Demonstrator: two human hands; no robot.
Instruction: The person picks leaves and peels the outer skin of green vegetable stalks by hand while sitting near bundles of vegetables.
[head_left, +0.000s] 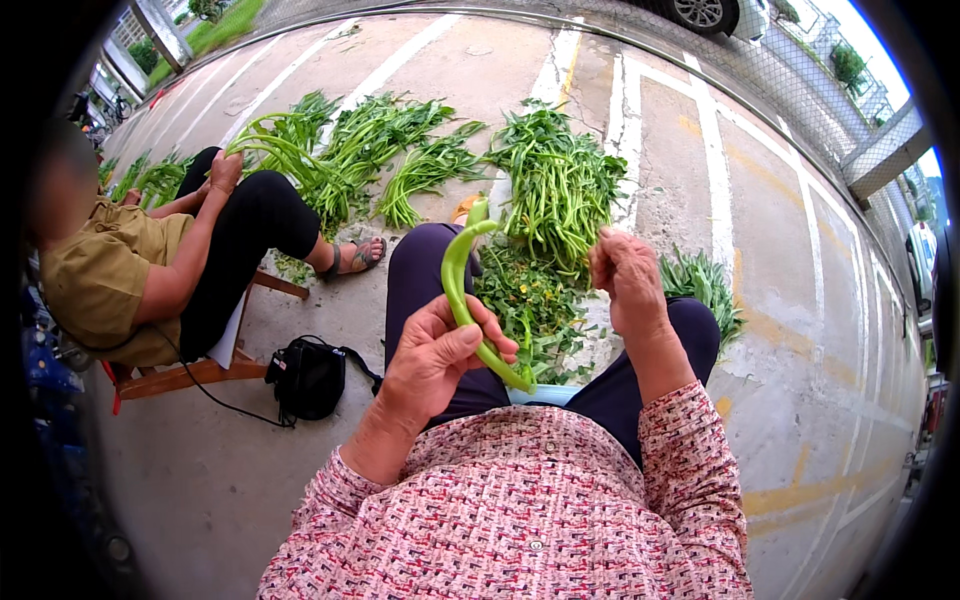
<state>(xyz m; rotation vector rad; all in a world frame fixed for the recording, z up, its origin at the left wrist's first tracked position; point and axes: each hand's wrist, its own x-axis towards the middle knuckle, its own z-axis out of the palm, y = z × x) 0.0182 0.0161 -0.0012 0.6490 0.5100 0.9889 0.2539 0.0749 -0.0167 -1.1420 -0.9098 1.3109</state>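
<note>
In front of my lap, my left hand (430,362) grips a thick, curved, pale green vegetable stem (455,268) between thumb and fingers. The stem arcs upward above the hand, and its lower end shows below the fingers. My right hand (630,275) is raised over my right knee, apart from the stem, its fingers curled together. Whether something small is pinched there I cannot make out. Beyond my knees lies a big heap of leafy green stalks (555,185). Loose leaves and trimmings (530,300) cover the ground between my legs.
At left a seated person (130,270) handles long green stalks (270,148) on a wooden chair (190,378). More leafy bunches (375,140) lie ahead, and another (700,290) sits beside my right knee. A black bag (308,378) with a strap rests on the concrete.
</note>
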